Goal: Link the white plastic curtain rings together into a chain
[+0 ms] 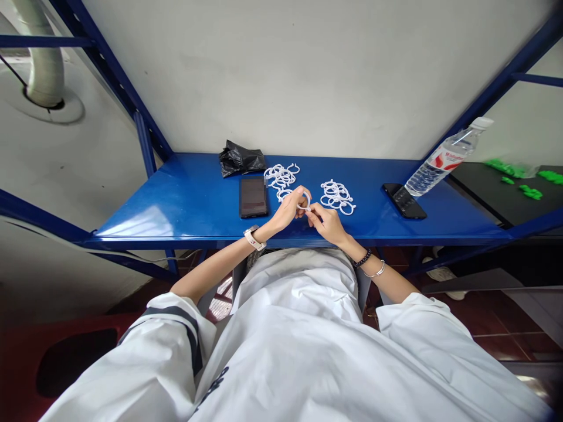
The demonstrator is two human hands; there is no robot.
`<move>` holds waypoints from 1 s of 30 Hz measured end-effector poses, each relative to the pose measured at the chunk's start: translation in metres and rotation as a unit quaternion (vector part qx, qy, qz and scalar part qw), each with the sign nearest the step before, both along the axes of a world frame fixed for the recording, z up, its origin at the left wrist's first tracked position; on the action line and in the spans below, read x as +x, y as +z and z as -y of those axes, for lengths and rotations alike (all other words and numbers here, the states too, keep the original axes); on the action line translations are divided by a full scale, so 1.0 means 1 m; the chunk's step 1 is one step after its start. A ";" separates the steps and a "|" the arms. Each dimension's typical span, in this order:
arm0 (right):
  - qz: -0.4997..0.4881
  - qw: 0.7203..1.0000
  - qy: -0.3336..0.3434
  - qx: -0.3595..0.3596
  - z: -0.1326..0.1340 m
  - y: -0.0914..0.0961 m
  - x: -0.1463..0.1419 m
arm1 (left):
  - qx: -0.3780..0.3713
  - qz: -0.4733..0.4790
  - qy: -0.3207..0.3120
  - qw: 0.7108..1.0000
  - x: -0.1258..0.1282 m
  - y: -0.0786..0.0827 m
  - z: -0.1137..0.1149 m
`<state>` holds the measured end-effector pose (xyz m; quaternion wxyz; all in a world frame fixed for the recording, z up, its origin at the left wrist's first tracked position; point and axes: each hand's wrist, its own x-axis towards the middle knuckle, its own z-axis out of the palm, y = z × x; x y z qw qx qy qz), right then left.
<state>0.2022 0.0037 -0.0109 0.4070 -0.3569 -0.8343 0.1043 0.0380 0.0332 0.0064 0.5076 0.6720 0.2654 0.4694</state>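
A white plastic ring (308, 200) is held up between my two hands, just above the front part of the blue table. My left hand (291, 207) is closed on its left side, with thumb and fingers pinched. At the ring's lower right edge, the fingertips of my right hand (328, 225) are pinched too. Beyond my left hand lies a loose pile of white rings (278, 176), some with small gaps or knobs visible. To the right of my hands is a second group of similar rings (336, 194), overlapping one another.
Left of the rings lies a dark phone (254, 197), with a crumpled black plastic bag (240, 158) behind it. On the right, a water bottle (444, 158) stands near another black phone (404, 201). Green pieces (530, 192) lie on a neighbouring dark surface. Blue metal posts frame the table (206, 205).
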 end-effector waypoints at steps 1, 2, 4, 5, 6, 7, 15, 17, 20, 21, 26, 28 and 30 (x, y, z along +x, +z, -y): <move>0.001 1.000 0.002 0.000 0.000 0.000 0.000 | -0.001 0.001 -0.001 1.000 0.000 0.000 0.000; 0.003 1.000 0.004 0.000 0.000 0.001 0.000 | -0.002 0.001 -0.001 1.000 0.000 0.000 0.000; 0.005 1.000 0.007 0.000 0.001 0.002 0.000 | -0.005 -0.001 0.002 1.000 0.000 0.001 0.001; 0.006 1.000 0.007 -0.002 0.001 0.002 0.000 | -0.007 -0.002 0.005 1.000 0.000 0.002 0.001; 0.007 1.000 0.007 -0.003 0.001 0.002 0.000 | -0.007 -0.001 0.007 1.000 0.000 0.003 0.001; 0.009 1.000 0.005 -0.003 0.001 0.002 0.000 | -0.008 0.000 0.008 1.000 0.001 0.003 0.001; -0.022 0.999 0.020 -0.038 0.001 0.002 0.000 | 0.007 0.004 -0.005 1.000 0.000 0.003 0.002; -0.043 0.997 0.027 -0.052 0.002 0.002 0.001 | 0.008 0.004 -0.012 1.000 -0.001 0.003 0.003; -0.072 0.994 0.031 -0.071 0.003 0.003 0.001 | 0.013 0.002 -0.016 1.000 -0.001 0.004 0.004; -0.079 0.994 0.031 -0.076 0.003 0.004 0.001 | 0.015 0.000 -0.016 1.000 0.000 0.005 0.003; -0.102 0.990 0.032 -0.093 0.003 0.005 0.000 | 0.029 -0.005 -0.008 1.000 0.000 0.002 0.001; -0.110 0.988 0.032 -0.106 0.003 0.005 0.000 | 0.038 -0.012 0.007 0.999 0.001 0.001 -0.001; -0.122 0.984 0.031 -0.122 0.002 0.005 0.000 | 0.045 -0.020 0.025 0.998 0.001 -0.001 -0.002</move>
